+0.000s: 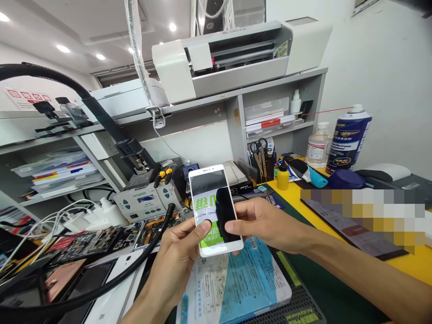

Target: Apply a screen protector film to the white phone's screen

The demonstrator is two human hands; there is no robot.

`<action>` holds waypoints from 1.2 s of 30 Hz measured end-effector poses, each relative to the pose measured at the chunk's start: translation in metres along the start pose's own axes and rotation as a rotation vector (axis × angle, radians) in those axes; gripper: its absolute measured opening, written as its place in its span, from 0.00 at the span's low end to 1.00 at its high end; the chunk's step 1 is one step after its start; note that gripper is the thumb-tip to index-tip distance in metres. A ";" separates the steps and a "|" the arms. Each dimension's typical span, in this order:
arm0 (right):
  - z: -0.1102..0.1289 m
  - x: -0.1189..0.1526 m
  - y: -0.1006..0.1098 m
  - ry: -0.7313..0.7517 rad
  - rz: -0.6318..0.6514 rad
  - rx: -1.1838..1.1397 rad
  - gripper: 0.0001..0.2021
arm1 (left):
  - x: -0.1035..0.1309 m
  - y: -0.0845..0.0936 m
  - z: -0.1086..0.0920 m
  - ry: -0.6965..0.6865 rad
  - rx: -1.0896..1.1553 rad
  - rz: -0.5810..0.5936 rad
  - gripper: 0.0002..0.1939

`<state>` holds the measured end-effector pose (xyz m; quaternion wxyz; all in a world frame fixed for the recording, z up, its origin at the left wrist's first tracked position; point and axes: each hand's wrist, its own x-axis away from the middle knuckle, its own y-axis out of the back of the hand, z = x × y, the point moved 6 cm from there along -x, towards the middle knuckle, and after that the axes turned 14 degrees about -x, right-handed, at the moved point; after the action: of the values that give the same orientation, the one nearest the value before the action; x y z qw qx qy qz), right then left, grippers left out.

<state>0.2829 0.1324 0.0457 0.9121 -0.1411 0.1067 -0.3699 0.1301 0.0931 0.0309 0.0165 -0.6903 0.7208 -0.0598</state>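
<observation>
Over a blue-and-white package [249, 279], I'm at a holding step: left hand [177, 254] and right hand [266, 225], fingers closed on a white phone [201, 191], screen facing me.

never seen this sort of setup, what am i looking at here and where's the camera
There is no robot: these are a person's own bare hands, seen in one picture from a camera worn on the head, looking forward and down. The left hand and right hand together hold a white phone, whose glossy screen mirrors green lettering. Beneath it, a blue and white box lies on a dark mat. To the left are circuit boards and a grey station with a small display; to the right, a yellow bottle and a spray can.
</observation>
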 end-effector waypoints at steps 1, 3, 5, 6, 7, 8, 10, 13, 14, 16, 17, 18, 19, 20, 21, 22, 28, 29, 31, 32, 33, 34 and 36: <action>0.000 0.000 0.000 -0.007 0.009 -0.003 0.19 | 0.000 0.000 0.000 -0.001 0.000 -0.001 0.18; 0.000 0.000 -0.001 -0.017 0.012 -0.007 0.19 | -0.001 0.001 0.001 -0.006 -0.007 0.006 0.19; 0.000 -0.001 -0.001 -0.021 -0.019 -0.007 0.18 | -0.002 0.001 0.002 -0.016 -0.019 0.032 0.19; 0.001 -0.001 -0.001 -0.016 -0.049 0.002 0.17 | -0.003 0.001 0.003 -0.024 -0.025 0.042 0.19; 0.001 0.000 0.000 -0.006 -0.083 0.017 0.16 | -0.003 0.001 0.003 -0.029 -0.033 0.049 0.19; 0.002 0.000 0.001 0.007 -0.113 0.036 0.15 | -0.004 0.002 0.004 -0.030 -0.042 0.052 0.19; 0.003 0.001 0.002 0.030 -0.139 0.076 0.14 | -0.004 0.002 0.006 -0.027 -0.070 0.044 0.18; 0.002 0.001 0.003 0.036 -0.111 0.105 0.14 | -0.004 0.002 0.006 -0.035 -0.095 0.040 0.18; 0.001 0.001 0.004 0.037 -0.103 0.111 0.15 | -0.004 0.001 0.006 -0.038 -0.093 0.041 0.17; 0.001 0.001 0.005 0.037 -0.093 0.119 0.15 | -0.004 0.000 0.005 -0.042 -0.083 0.048 0.16; 0.000 0.001 0.005 0.036 -0.091 0.121 0.15 | -0.003 0.000 0.005 -0.046 -0.081 0.052 0.16; 0.000 0.001 0.006 0.036 -0.092 0.125 0.16 | -0.003 -0.001 0.004 -0.053 -0.080 0.055 0.15; 0.000 0.000 0.006 0.037 -0.094 0.129 0.16 | -0.003 -0.001 0.003 -0.061 -0.081 0.056 0.15; 0.000 0.000 0.006 0.039 -0.096 0.135 0.16 | -0.003 -0.002 0.002 -0.067 -0.082 0.058 0.14; 0.001 0.000 0.007 0.042 -0.100 0.144 0.16 | -0.003 -0.002 0.002 -0.071 -0.081 0.060 0.14; 0.001 0.000 0.007 0.045 -0.102 0.154 0.16 | -0.002 -0.003 0.002 -0.072 -0.081 0.059 0.13; 0.004 0.001 0.005 0.034 -0.095 0.155 0.16 | 0.000 -0.004 -0.002 -0.096 -0.129 0.066 0.15; 0.004 0.002 0.004 0.028 -0.097 0.155 0.16 | 0.000 -0.004 -0.002 -0.105 -0.144 0.065 0.16; 0.003 0.002 0.004 0.018 -0.103 0.161 0.17 | 0.000 -0.003 -0.003 -0.121 -0.184 0.049 0.16; 0.003 0.002 0.004 0.016 -0.105 0.164 0.17 | 0.000 -0.002 -0.003 -0.130 -0.205 0.035 0.16; 0.003 0.002 0.004 0.016 -0.105 0.165 0.17 | 0.000 -0.001 -0.003 -0.140 -0.223 0.019 0.16; 0.003 0.002 0.005 0.018 -0.103 0.165 0.16 | 0.000 0.000 -0.004 -0.148 -0.236 0.005 0.15; 0.002 0.001 0.005 0.025 -0.097 0.163 0.16 | 0.001 0.000 -0.005 -0.163 -0.245 -0.008 0.15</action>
<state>0.2880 0.1355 0.0460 0.9002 -0.0669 0.0806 -0.4227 0.1296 0.0929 0.0355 -0.0095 -0.6928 0.7161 0.0846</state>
